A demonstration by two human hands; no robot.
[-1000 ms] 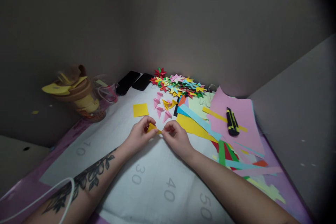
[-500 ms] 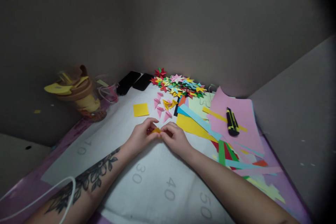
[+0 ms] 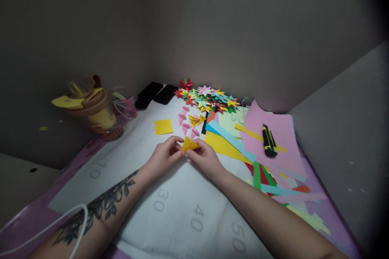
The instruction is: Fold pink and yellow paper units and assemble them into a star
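Between my two hands is a folded piece of yellow paper (image 3: 189,145), its peak pointing up and one corner reaching right. My left hand (image 3: 167,151) pinches its left side with thumb and fingers. On the right side my right hand (image 3: 206,158) grips it the same way. Just beyond my fingers lie several pink folded paper pieces (image 3: 185,128) and a few yellow folded pieces (image 3: 197,120). A flat yellow paper square (image 3: 163,126) rests to the left of them on the white sheet (image 3: 136,194) printed with numbers.
Folded paper stars (image 3: 206,97) are heaped at the back. Pink paper (image 3: 285,141) bearing a black and yellow utility knife (image 3: 269,141) lies right, near coloured paper strips (image 3: 264,182). Two phones (image 3: 148,94) and a lidded cup (image 3: 100,113) stand back left. A white cable (image 3: 85,218) crosses my left forearm.
The yellow paper between my fingers has come up into view and now shows a peaked shape. My fingers have shifted slightly around it; the things on the table stay put.
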